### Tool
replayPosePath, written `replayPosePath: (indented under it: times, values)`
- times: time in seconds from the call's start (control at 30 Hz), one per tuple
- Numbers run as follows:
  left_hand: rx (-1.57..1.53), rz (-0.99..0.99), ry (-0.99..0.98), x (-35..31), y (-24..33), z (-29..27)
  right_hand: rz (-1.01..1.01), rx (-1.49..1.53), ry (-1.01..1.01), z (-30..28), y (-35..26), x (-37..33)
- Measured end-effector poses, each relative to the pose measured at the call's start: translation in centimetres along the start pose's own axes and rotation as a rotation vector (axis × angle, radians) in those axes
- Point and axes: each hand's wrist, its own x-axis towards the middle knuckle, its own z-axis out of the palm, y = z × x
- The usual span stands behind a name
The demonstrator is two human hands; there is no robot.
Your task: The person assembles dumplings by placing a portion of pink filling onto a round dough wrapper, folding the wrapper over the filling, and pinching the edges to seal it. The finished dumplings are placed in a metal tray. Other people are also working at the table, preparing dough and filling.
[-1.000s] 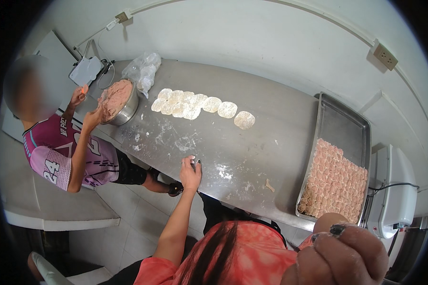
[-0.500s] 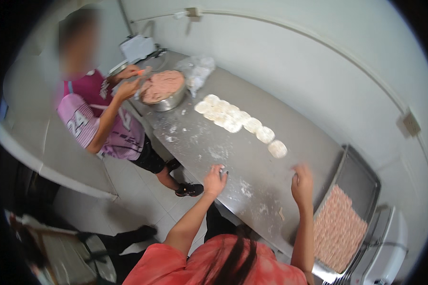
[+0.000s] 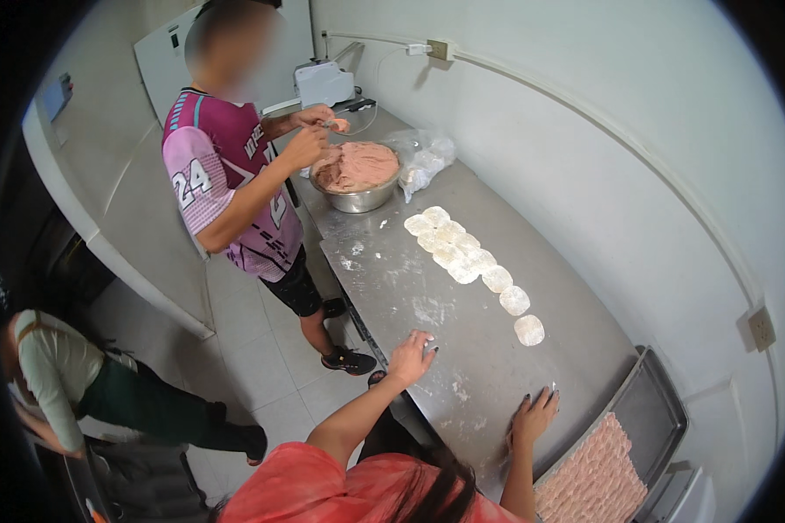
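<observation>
My left hand [image 3: 412, 358] rests at the near edge of the steel table [image 3: 384, 288], its fingers loosely stretched and nothing seen in it. To the right, my right hand [image 3: 533, 420] lies on the tabletop with its fingers spread, close to the metal tray [image 3: 658, 417]. Beyond my hands, several pale, flour-dusted dough rounds [image 3: 515, 301] run in overlapping rows, with a single round [image 3: 529, 330] nearest to my right hand. Rows of small pink, textured pieces [image 3: 597, 471] cover the near part of the tray.
On the far left a person in a pink-purple jersey [image 3: 235, 187] holds a pink lump over a steel bowl [image 3: 358, 199] of pink ground filling. A clear plastic bag [image 3: 427, 157] lies beside it. Another person [image 3: 70, 366] bends at lower left. A white appliance [image 3: 323, 84] stands behind.
My right hand has come down and nearer, from curled and blurred to spread on the table. My left hand stays by the edge. The view has shifted; the co-worker's hands have risen above the bowl.
</observation>
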Motion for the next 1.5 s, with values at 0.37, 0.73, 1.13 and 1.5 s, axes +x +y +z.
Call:
replayPosePath:
  times: [0.37, 0.73, 1.13, 1.5]
  values:
    - [-0.005, 0.027, 0.022, -0.4, 0.1, 0.2, -0.036, -0.016, 0.020, -0.1, 0.5, -0.3]
    - [-0.018, 0.014, 0.026, -0.2, -0.2, 0.7, -0.049, -0.032, 0.025, 0.4, 1.2, -0.2]
    - [-0.029, -0.019, 0.082, -0.1, 0.1, 0.4, 0.024, 0.072, 0.031, -0.8, 0.1, -0.4]
    - [-0.037, 0.123, 0.140, 0.2, -0.3, 2.1, 0.629, 0.315, 0.366, -12.9, 9.7, 7.1]
